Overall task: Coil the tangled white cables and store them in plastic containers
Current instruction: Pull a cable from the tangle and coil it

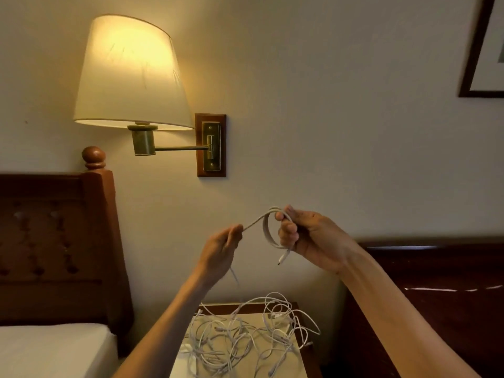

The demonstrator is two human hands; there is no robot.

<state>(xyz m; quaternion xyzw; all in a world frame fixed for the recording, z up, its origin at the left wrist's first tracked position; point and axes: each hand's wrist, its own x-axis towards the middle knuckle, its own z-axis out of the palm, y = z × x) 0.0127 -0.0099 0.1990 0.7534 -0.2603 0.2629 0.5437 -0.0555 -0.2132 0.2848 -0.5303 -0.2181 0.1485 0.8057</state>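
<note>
In front of the wall, above the small worktop point(296, 306), you hold both hands up at chest height with one white cable point(266, 227) between them. Your right hand point(308, 238) grips a small loop of this cable: the fingers are curled around the top and the right side of the loop, and the short end with the plug point(282, 259) hangs down just below the hand. Your left hand point(222, 248) pinches the same cable between thumb and fingers, a little lower and to the left of the loop. The stretch between the two hands runs almost straight, rising from the left hand up to the right one. From the left hand the rest of the cable drops down to the tangled pile of cables point(245, 334) on the worktop, directly under your hands.

So the free length lies on the left side and below, and the loop stands nearly upright. I think the next turn must bring the cable from the left hand over to the right hand, which is nearer to the coil, while the left hand lets more length slide up from the pile. No plastic container is visible here, so storing is not yet possible to judge.
</note>
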